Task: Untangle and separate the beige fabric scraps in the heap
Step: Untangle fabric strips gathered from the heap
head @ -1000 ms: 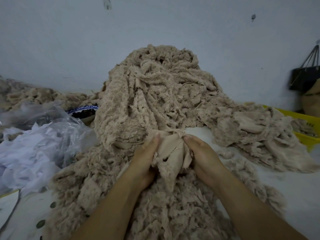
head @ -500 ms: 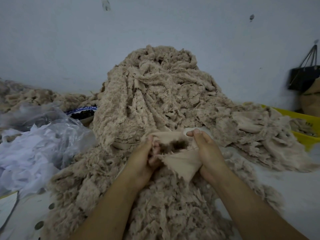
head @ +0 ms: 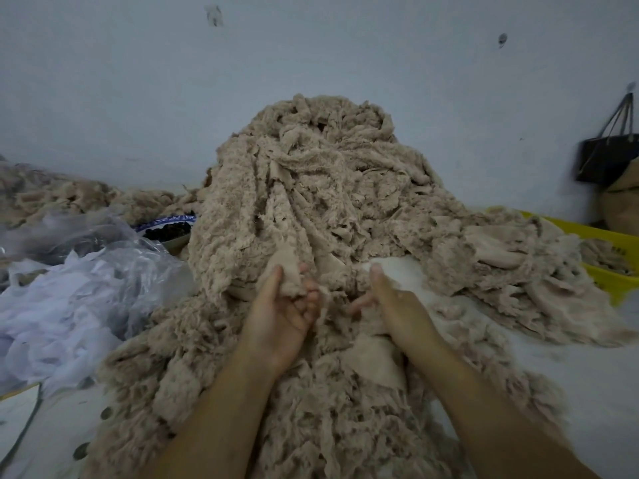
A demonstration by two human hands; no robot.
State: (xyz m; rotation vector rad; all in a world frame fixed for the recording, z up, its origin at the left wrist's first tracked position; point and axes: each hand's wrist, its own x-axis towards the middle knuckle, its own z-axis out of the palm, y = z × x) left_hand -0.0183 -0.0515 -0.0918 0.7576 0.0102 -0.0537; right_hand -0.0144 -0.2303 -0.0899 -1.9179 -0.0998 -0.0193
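right hand half buried in heap, left hand pinching scrap

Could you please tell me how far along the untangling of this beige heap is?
Early, I'd judge. Done: some scraps lie spread out on the right, by the yellow crate, perhaps already separated. In hand: the left hand pinches a fluffy tuft, and the right hand grips a flat piece. Left: the tall heap stands tangled.
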